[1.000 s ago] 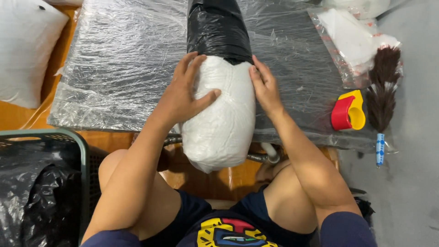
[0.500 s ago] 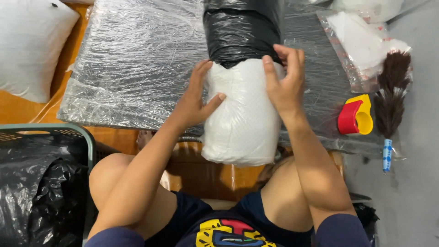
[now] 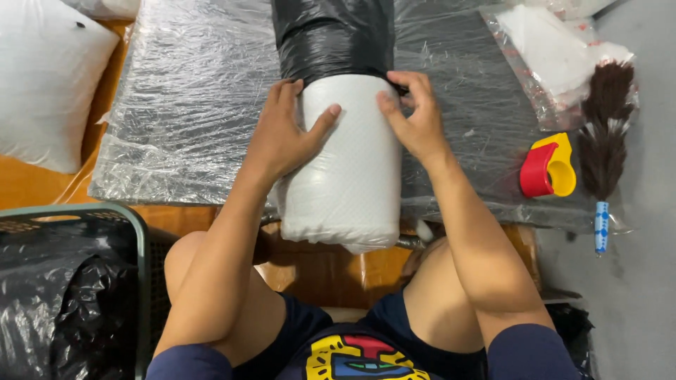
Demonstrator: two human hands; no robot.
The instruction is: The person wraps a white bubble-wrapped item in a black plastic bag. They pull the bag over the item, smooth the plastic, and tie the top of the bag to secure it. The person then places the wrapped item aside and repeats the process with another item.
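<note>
White pillow half inside a black bag

The white pillow (image 3: 348, 169) lies lengthwise on the plastic-covered table (image 3: 190, 105), its far end sheathed in the black plastic bag (image 3: 331, 35).

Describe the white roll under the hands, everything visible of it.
The white roll is a fat cylinder of soft, finely textured white material, seemingly wrapped in thin clear film. It lies lengthwise, away from the person, on a crinkled plastic sheet, its near end overhanging the table edge above the knees. Its far end is sheathed in a glossy black plastic bag. The left hand presses its left side; the right hand grips at the bag's edge.
</note>
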